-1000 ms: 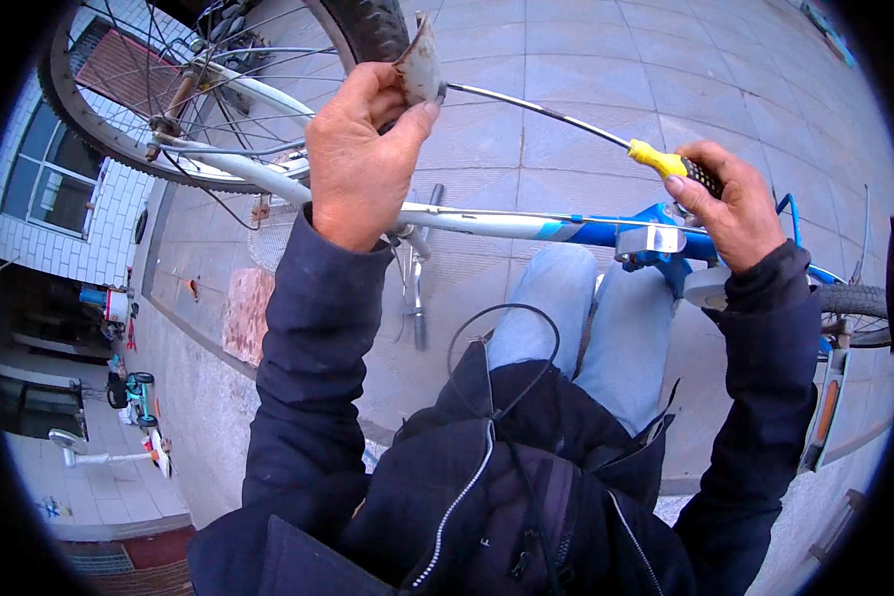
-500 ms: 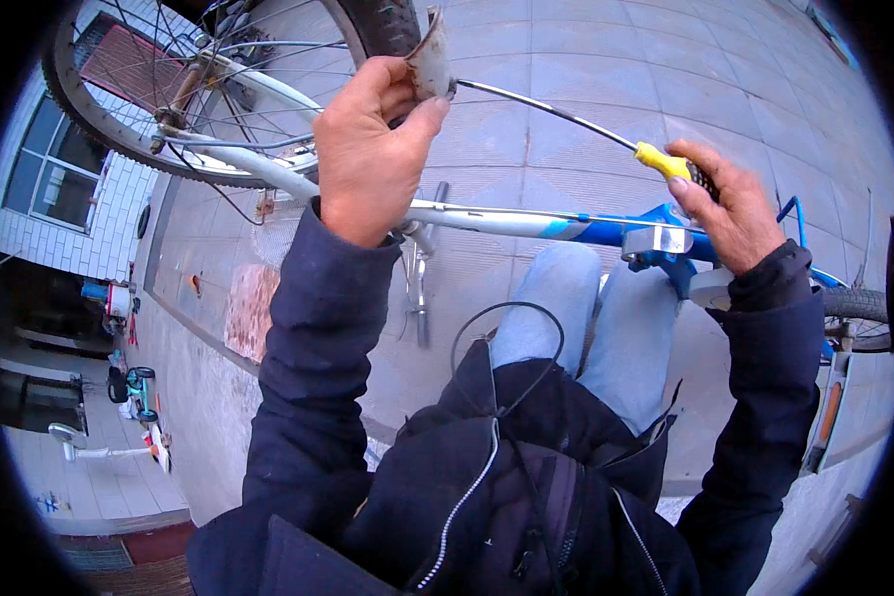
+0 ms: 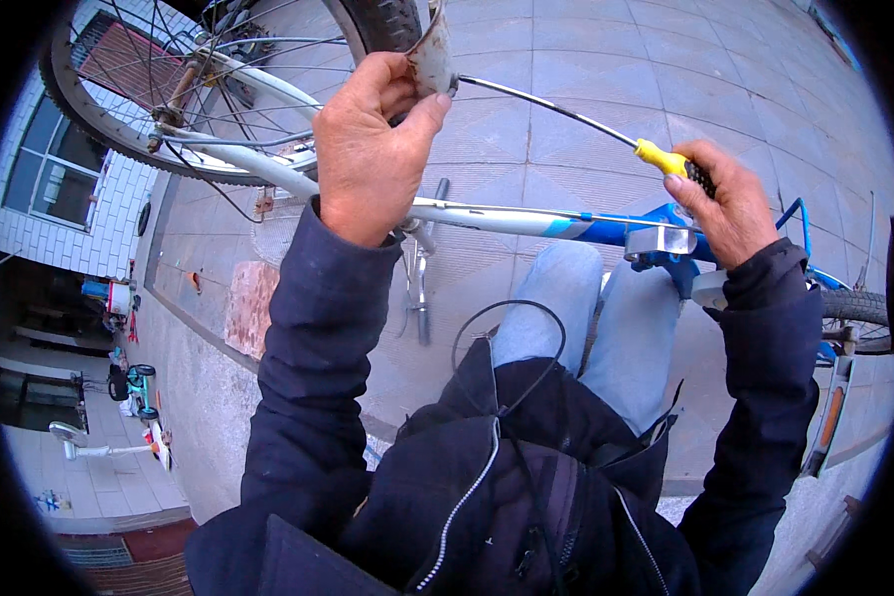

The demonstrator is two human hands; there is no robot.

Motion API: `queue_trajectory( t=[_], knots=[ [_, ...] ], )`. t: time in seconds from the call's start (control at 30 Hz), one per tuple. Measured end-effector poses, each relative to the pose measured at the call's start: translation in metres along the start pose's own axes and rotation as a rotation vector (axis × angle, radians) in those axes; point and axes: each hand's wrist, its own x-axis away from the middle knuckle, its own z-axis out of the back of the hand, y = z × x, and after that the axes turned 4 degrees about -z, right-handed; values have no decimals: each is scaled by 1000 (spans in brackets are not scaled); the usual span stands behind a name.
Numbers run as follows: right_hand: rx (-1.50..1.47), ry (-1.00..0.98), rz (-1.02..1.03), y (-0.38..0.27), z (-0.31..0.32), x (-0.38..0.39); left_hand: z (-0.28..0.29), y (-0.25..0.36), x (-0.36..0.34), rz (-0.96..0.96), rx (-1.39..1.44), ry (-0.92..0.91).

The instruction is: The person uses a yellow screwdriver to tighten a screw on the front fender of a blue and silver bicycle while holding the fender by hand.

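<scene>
Yellow-handled screwdriver (image 3: 656, 156) sits in the right hand (image 3: 730, 204), which is closed round its grip; the shaft crosses toward the left hand (image 3: 372, 149), its tip meeting the lower edge of a curved white piece (image 3: 432, 60) that the left hand pinches. Beyond the left hand rises a spoked wheel (image 3: 375, 25). Below both hands runs a white-and-blue bicycle frame (image 3: 507, 220), then denim-clad knees (image 3: 631, 318).

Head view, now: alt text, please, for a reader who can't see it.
A person's right hand holds a yellow-and-black-handled screwdriver, its tip at the edge of a curved, rust-marked white piece that the left hand pinches near a bicycle tyre. A blue-and-white bicycle frame stretches across the view, above paved ground.
</scene>
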Motion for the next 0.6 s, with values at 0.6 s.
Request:
queue_trajectory(
  t=[0.6],
  knots=[
    [-32,234,160,15,-8,0,-2,3,0,11,-33,11]
  ],
)
